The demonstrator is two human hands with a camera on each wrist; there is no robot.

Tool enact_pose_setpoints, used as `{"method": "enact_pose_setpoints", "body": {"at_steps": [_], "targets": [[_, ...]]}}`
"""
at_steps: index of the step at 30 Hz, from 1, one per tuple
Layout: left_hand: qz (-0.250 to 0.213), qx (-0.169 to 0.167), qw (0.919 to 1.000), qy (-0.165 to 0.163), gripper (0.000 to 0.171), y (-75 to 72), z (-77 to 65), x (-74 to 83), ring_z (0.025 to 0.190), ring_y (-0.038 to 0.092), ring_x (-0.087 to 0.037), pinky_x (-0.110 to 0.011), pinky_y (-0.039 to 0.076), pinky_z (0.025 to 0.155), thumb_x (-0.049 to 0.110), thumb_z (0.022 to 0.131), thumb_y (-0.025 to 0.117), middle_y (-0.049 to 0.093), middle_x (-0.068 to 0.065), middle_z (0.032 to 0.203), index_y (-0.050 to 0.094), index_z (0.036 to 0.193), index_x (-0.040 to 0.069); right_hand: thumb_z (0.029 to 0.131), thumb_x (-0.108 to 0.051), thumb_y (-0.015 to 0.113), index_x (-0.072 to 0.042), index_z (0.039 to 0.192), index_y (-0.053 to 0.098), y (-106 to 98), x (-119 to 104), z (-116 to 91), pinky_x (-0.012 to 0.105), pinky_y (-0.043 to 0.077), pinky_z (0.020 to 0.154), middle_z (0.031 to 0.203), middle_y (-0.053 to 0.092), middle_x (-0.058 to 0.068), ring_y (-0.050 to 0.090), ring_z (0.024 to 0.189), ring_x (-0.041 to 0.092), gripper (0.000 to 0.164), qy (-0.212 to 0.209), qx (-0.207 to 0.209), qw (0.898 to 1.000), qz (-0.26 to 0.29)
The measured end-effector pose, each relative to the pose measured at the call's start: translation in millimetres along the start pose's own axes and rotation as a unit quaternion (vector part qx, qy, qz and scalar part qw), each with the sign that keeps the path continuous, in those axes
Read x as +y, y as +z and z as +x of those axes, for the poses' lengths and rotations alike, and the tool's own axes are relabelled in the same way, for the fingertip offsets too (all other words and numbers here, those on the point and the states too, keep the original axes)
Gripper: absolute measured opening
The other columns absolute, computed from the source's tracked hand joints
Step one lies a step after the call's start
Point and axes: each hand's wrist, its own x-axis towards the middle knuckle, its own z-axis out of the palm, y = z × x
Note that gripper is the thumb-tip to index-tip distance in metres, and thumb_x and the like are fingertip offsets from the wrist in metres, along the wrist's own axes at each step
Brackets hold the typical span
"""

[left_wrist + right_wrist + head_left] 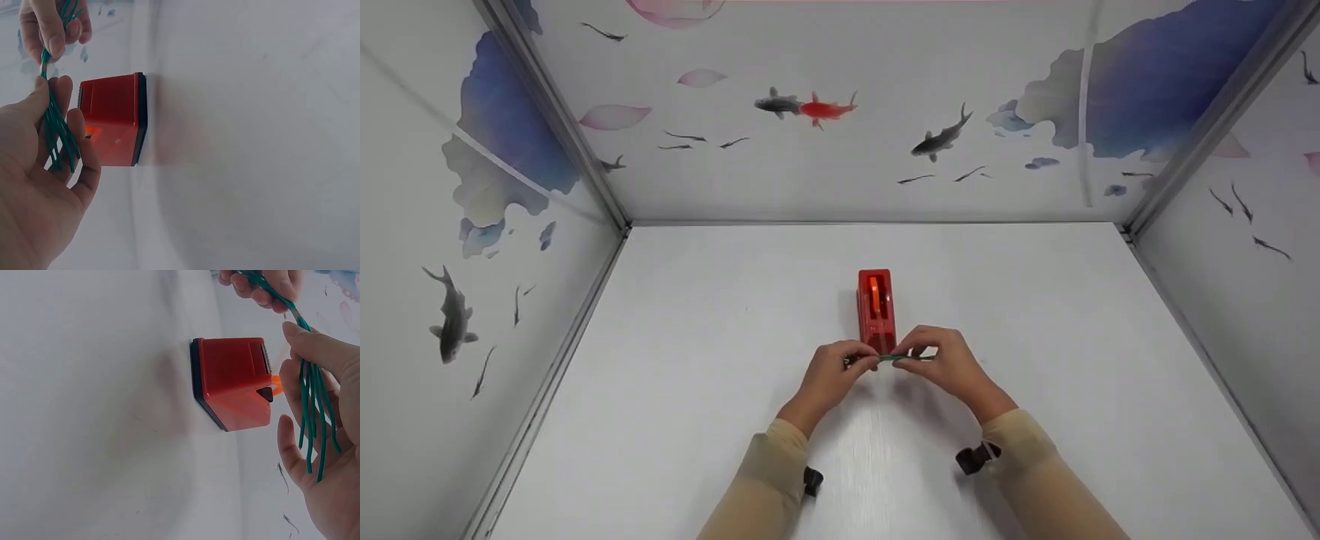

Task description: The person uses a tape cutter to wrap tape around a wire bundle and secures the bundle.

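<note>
Between both hands is a slim bundle of green wires (894, 358), held level just in front of a red tape dispenser (877, 327). My left hand (831, 373) pinches the bundle between thumb and fingers on one side. On the other side my right hand (954, 365) pinches it the same way. A short paler band (298, 313) circles the bundle between the two grips. In both wrist views the loose wire ends (56, 124) fan out over the palms. The dispenser has a toothed cutter edge (266, 358) and an orange core (874, 294).
The dispenser stands upright on a white table (720, 300), its cutter end toward the hands. White panels (840, 172) printed with fish and blue patches rise at the back and both sides, with grey metal rails (607, 187) at the corners.
</note>
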Motion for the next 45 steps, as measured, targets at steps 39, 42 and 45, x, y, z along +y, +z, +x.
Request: {"method": "enact_pose_setpoints", "body": {"at_steps": [39,42,45], "targets": [[0.169,0.063,0.9781,0.104,0.013,-3.4,-3.5,4.7,0.088,0.066,-0.018,-0.036,0.051,0.089,0.028,0.092,0.078,0.076,0.009,0.094,0.081,0.104,0.025,0.087,-0.029,0.085,-0.029,0.106,0.081,-7.1,-2.1,5.1,0.030,0.058,0.078,0.100,0.077,-0.009,0.066,0.086,0.017,0.020,0.052,-0.082,0.995,-0.007],[0.191,0.065,0.9732,0.111,0.013,-2.7,-3.5,3.9,0.086,0.064,-0.013,-0.038,0.050,0.092,0.031,0.091,0.079,0.077,0.011,0.093,0.081,0.103,0.027,0.087,-0.029,0.085,-0.029,0.105,0.081,-6.7,-0.7,5.3,0.030,0.058,0.079,0.100,0.077,-0.009,0.066,0.087,0.017,0.018,0.052,-0.091,0.994,-0.014],[0.194,0.065,0.9725,0.112,0.013,-2.4,-3.9,3.3,0.086,0.063,-0.010,-0.038,0.050,0.092,0.031,0.091,0.079,0.077,0.012,0.092,0.082,0.102,0.027,0.088,-0.032,0.084,-0.029,0.104,0.081,-5.7,0.9,4.9,0.030,0.058,0.079,0.099,0.077,-0.009,0.066,0.086,0.017,0.016,0.061,-0.102,0.993,-0.010]]}}
